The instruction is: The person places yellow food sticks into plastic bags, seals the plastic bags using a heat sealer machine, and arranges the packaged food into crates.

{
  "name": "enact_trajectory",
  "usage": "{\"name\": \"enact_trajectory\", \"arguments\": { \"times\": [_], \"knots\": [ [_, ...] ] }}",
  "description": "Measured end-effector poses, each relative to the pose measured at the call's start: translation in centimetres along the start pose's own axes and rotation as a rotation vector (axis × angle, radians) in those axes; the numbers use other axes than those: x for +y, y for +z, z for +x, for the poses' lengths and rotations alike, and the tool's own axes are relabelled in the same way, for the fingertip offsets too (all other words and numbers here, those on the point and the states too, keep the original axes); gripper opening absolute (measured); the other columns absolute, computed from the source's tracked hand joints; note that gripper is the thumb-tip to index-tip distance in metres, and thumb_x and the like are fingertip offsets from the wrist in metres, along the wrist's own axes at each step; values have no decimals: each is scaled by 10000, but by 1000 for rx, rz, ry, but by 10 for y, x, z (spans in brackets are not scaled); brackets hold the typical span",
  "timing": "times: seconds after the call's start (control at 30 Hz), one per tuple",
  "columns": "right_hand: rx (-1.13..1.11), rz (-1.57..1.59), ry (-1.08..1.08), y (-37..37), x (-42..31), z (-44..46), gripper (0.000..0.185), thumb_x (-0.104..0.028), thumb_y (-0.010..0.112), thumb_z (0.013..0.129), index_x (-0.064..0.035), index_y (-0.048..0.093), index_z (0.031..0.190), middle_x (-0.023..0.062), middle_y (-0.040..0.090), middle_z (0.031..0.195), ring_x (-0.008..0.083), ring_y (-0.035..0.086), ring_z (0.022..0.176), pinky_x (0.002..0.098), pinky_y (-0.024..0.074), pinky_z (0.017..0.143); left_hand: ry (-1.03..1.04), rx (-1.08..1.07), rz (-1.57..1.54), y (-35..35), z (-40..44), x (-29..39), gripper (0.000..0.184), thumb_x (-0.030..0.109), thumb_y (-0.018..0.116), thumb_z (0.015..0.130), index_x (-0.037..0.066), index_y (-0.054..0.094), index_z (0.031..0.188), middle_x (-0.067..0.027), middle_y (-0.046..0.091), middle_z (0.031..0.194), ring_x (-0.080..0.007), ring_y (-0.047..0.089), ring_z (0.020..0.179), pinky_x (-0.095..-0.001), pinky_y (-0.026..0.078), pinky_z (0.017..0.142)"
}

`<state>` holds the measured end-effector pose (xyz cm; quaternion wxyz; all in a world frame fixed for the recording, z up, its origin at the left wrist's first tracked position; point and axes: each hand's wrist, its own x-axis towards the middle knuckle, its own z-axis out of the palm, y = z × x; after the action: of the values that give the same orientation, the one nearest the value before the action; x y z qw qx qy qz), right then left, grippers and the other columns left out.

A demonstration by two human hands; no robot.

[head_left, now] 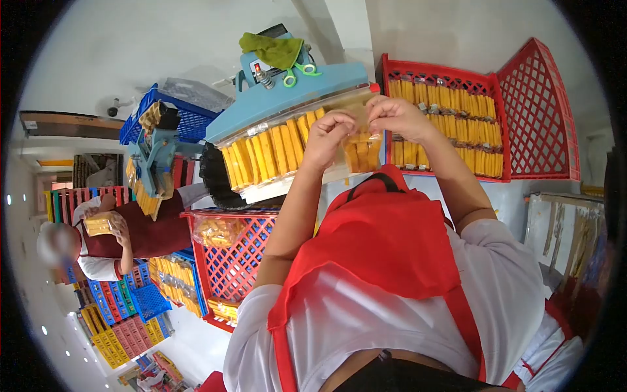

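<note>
My left hand (330, 138) and my right hand (397, 119) both pinch the upper part of a clear plastic bag (361, 151), one on each side. Yellow-orange sticks fill the bag's lower part. The bag hangs in front of a light-blue sealing machine (287, 98). Left of my left hand, a row of filled bags of yellow sticks (261, 157) leans along the machine's front ledge. A green cloth (271, 49) and green-handled scissors (290, 77) lie on top of the machine.
To the right stands a red crate (506, 140) with rows of packed yellow bags, beside another red crate (539, 111). A red crate (238, 261) stands lower left. Farther left, a co-worker in a dark red apron (147, 228) holds a filled bag (101, 224) near another blue machine (155, 160).
</note>
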<state>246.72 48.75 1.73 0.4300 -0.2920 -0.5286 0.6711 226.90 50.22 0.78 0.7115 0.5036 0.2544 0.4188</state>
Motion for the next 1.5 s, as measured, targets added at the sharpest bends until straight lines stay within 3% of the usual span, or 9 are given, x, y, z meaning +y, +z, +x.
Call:
{"name": "enact_trajectory", "arguments": {
  "times": [0.17,0.23,0.47,0.57,0.67,0.8,1.13,1.37,1.5],
  "knots": [
    [187,12,-47,12,5,0,16,-9,557,752,-3,542,756,32,552,712,97,537,630,214,433,583,3,86,-32,12,-4,0,69,33,515,806,9,566,846,-52,556,877,-113,518,749,-238,418,677],
    [307,34,-91,14,10,-1,40,-4,557,752,-13,519,757,35,554,693,93,536,628,212,434,581,-15,343,13,19,-2,1,63,35,511,813,5,562,834,-24,565,817,-74,516,679,-200,424,626],
    [463,76,-148,15,17,1,136,23,555,763,-48,442,738,41,560,730,86,542,645,209,451,576,174,408,50,21,-1,-8,90,-9,492,805,43,565,819,-24,546,771,-64,496,629,-194,408,567],
    [479,100,-148,16,14,-2,105,11,568,739,-27,470,729,45,560,699,110,543,655,230,442,604,308,169,722,11,-1,-2,140,-54,522,717,43,603,776,-93,558,780,-176,548,721,-269,437,648],
    [468,-593,-262,10,12,-5,61,-15,572,737,-9,515,716,45,559,760,123,534,731,245,434,664,414,-239,872,11,13,18,168,33,530,726,89,648,833,-112,574,914,-260,523,918,-338,407,814],
    [384,-359,-176,11,13,-4,52,-10,554,766,0,512,795,37,541,792,102,518,781,225,422,689,153,-24,938,22,6,22,150,97,580,712,83,652,843,-93,622,838,-219,585,779,-318,453,715],
    [336,-49,-138,13,5,4,314,23,529,757,3,464,1064,35,528,952,101,486,868,235,372,790,211,-35,790,15,22,16,137,69,612,683,65,647,816,-96,626,778,-211,603,716,-280,459,651],
    [216,-148,86,-21,36,-1,185,-23,538,758,19,565,935,73,521,1066,130,481,919,262,346,826,327,-50,692,23,23,17,137,71,616,682,62,644,816,-106,623,811,-228,601,740,-287,460,662],
    [230,-88,76,-23,31,-5,92,-56,544,779,17,589,813,42,568,928,93,494,842,225,364,759,307,-58,738,19,29,15,135,67,612,684,55,643,815,-108,624,811,-225,603,747,-286,461,668]
  ]
}}
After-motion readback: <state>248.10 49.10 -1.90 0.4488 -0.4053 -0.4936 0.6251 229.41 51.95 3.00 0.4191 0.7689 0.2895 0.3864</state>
